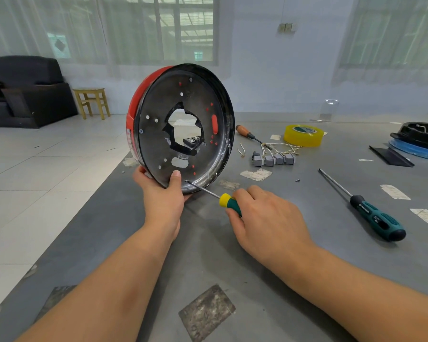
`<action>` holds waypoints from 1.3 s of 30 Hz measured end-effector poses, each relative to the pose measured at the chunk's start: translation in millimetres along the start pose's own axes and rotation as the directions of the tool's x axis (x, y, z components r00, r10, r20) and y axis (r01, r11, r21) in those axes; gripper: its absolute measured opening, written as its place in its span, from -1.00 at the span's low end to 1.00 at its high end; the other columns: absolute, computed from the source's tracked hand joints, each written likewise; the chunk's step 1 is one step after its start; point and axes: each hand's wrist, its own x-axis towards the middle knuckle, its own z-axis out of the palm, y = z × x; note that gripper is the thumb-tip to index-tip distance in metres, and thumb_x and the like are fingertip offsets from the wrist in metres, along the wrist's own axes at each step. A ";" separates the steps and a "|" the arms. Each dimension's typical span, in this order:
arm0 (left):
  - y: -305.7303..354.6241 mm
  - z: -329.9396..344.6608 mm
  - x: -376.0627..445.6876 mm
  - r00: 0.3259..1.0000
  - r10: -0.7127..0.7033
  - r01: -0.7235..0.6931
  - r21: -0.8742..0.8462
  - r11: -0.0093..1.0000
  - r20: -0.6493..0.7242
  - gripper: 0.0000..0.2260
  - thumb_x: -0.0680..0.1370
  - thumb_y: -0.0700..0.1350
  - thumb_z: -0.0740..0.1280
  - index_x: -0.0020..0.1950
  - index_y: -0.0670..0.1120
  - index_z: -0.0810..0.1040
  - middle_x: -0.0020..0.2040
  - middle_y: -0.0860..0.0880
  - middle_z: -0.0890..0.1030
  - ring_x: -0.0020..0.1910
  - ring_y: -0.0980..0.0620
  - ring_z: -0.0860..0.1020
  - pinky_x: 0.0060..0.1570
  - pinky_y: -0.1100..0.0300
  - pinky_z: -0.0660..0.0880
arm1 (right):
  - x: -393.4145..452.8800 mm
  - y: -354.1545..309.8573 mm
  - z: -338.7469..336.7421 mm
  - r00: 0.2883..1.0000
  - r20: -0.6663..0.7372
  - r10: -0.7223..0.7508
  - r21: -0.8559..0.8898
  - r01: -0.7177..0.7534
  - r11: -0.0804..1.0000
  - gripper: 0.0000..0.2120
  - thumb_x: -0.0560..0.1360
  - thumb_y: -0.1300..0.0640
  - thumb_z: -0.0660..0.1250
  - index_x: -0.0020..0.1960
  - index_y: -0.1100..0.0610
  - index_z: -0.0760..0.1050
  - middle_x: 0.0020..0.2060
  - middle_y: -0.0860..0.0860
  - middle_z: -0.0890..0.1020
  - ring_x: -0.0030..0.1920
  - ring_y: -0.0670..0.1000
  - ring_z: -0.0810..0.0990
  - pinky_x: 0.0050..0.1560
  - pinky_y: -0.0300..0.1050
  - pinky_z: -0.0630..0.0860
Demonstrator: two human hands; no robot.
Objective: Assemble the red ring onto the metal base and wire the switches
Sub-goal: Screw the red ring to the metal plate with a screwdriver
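Head view, starting at the fingers: the right hand [265, 213] has its fingers curled round the yellow-and-green handle of a small screwdriver [223, 198], whose thin shaft slants up and left until its tip meets a screw at the lower rim of the metal base [156, 134]. The left hand [162, 193] grips that lower edge from below — thumb pressed on the dark inner face, fingers wrapped behind — and holds the disc upright on its edge on the counter [208, 255]. The red ring [134, 107] sits against the far side of the base, showing as a red band along its left edge and through small holes in the plate. A ragged central opening lets the floor show through.

Further right on the grey counter lie the grey switches [273, 159] in a row with pale wires [279, 147] tangled above them, an orange-handled screwdriver [247, 133], a roll of yellow tape [303, 135] and a large teal-and-black screwdriver [371, 211]. A black and blue object [420, 141] lies at the right edge. Patches of worn tape residue mark the surface.

Beyond the counter — pale floor tiles [47, 169], a dark sofa [27, 92], a small wooden stool [92, 102], and curtained windows [158, 28] in a bluish wall.
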 end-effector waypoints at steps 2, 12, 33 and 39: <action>-0.6 0.2 0.6 1.000 0.003 -0.003 0.011 1.000 0.009 -0.57 0.67 -0.25 0.34 0.42 0.02 0.22 0.24 0.17 0.55 0.14 0.12 0.65 -0.16 0.13 0.69 | -1.0 0.1 2.6 0.987 0.116 0.108 0.150 -0.125 0.981 -0.71 0.64 -0.19 0.15 0.05 0.00 0.49 -0.12 -0.06 0.55 -0.14 0.11 0.57 -0.29 -0.04 0.41; -2.8 1.7 3.3 1.000 0.008 -0.009 0.033 0.999 0.020 -0.58 0.66 -0.25 0.35 0.33 0.12 0.24 0.21 0.22 0.55 0.16 0.10 0.63 -0.06 -0.03 0.71 | 14.6 14.1 4.9 0.728 0.636 0.255 0.696 -0.684 0.218 -0.55 0.37 -0.11 0.57 0.12 -0.01 0.45 -0.26 0.07 0.74 -0.48 -0.01 0.49 -0.47 -0.20 0.38; -10.1 -0.6 6.5 0.999 -0.002 -0.005 0.130 0.992 0.052 -0.56 0.64 -0.21 0.39 0.34 0.13 0.25 0.11 0.28 0.59 0.20 0.01 0.63 0.19 -0.26 0.62 | 7.9 17.4 -4.3 0.960 0.244 0.138 0.252 -0.200 0.947 -0.77 0.58 -0.18 0.26 0.01 -0.04 0.36 -0.04 -0.05 0.49 -0.09 0.15 0.53 -0.13 0.06 0.51; -8.5 -2.4 3.7 0.993 0.035 -0.056 0.185 0.981 0.116 -0.52 0.54 -0.09 0.40 0.35 0.14 0.24 -0.04 0.46 0.61 0.20 -0.03 0.63 0.22 -0.32 0.58 | 12.4 17.5 4.0 0.818 0.484 0.310 0.485 -0.546 0.683 -0.50 0.64 -0.21 0.19 -0.21 0.15 0.59 -0.43 0.04 0.67 -0.49 -0.03 0.59 -0.48 -0.18 0.50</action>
